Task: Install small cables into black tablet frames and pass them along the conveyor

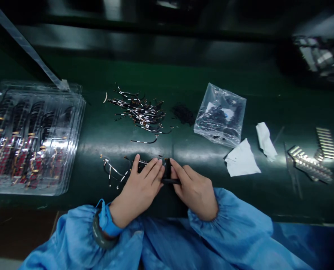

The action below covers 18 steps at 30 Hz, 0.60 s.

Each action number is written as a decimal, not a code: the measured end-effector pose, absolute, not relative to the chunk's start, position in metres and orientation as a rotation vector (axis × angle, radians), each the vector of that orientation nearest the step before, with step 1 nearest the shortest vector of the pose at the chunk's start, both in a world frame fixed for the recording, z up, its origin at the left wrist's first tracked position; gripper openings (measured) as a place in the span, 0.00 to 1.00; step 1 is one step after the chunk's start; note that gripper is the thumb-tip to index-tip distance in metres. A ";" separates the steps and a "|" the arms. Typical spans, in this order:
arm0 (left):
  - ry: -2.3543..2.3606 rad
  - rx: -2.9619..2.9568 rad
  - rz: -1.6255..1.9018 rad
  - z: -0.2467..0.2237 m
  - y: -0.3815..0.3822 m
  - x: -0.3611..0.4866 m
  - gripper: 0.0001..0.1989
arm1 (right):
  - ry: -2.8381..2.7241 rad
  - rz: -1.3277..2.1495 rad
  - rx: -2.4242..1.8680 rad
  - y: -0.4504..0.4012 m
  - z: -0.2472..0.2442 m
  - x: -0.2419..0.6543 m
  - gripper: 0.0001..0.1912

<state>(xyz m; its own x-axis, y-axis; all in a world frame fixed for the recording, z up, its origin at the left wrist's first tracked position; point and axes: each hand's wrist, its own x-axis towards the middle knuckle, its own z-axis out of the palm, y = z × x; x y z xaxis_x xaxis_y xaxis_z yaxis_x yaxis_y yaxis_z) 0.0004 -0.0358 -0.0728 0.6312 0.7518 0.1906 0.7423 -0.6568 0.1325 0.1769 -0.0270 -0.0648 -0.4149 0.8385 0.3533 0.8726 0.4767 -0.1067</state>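
My left hand (141,187) is low over the green worktop, little finger spread away and its other fingers bent down against a small black part (167,170). From the other side my right hand (195,189) grips the same black part between thumb and fingers. What exactly the part is cannot be made out, as both hands cover much of it. A few short black-and-silver cables (110,168) with gold-coloured ends lie left of my left hand. Beyond my hands is a tangled heap of similar cables (144,112), with a single cable (146,141) in front of it.
Stacked clear plastic trays (79,123) holding rows of cables stand at left. Right of the heap are tiny black pieces (183,113) and a clear plastic bag (221,116). White paper scraps (242,159), tweezers (293,174) and metallic strips (310,165) lie farther right.
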 end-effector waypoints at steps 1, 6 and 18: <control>1.281 2.799 0.353 -0.073 -0.036 0.000 0.18 | -2.346 -0.107 -1.432 -0.026 -0.065 0.178 0.14; 1.275 2.785 0.370 -0.073 -0.037 0.000 0.18 | -2.406 -0.001 -1.328 -0.020 -0.068 0.183 0.15; 1.272 2.779 0.341 -0.070 -0.035 0.000 0.18 | -2.310 0.230 -1.379 -0.006 -0.075 0.186 0.08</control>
